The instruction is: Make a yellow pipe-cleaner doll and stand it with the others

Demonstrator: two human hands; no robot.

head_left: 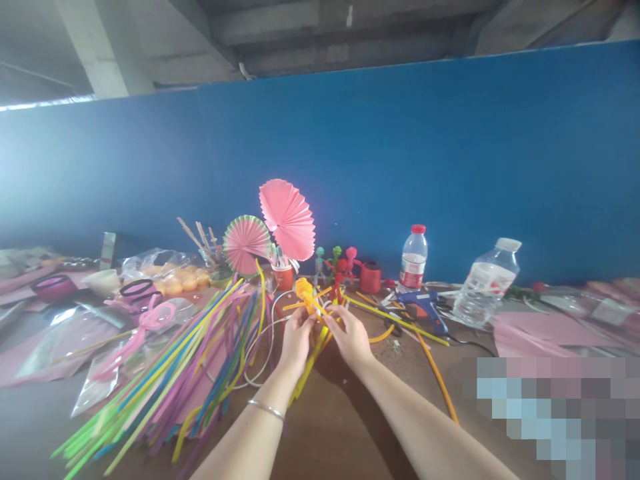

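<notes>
Both of my hands meet over the middle of the table around a small orange pipe-cleaner figure (303,289), which has a coiled head and loose stems sticking out. My left hand (297,335) pinches its lower left side and wears a bangle at the wrist. On the other side my right hand (352,337) has its fingers closed on an orange stem of the same figure. The fingertips partly hide the figure's lower part. Yellow pipe cleaners (311,368) lie beneath my hands. Just behind stand finished-looking figures, one a red figure (341,270).
Many coloured pipe cleaners (165,373) spread across the left. A blue glue gun (429,308) with a cord, a red-capped bottle (414,259) and a tilted clear bottle (487,283) stand right. Pink paper fans (287,220) rise at the back before a blue partition (425,153).
</notes>
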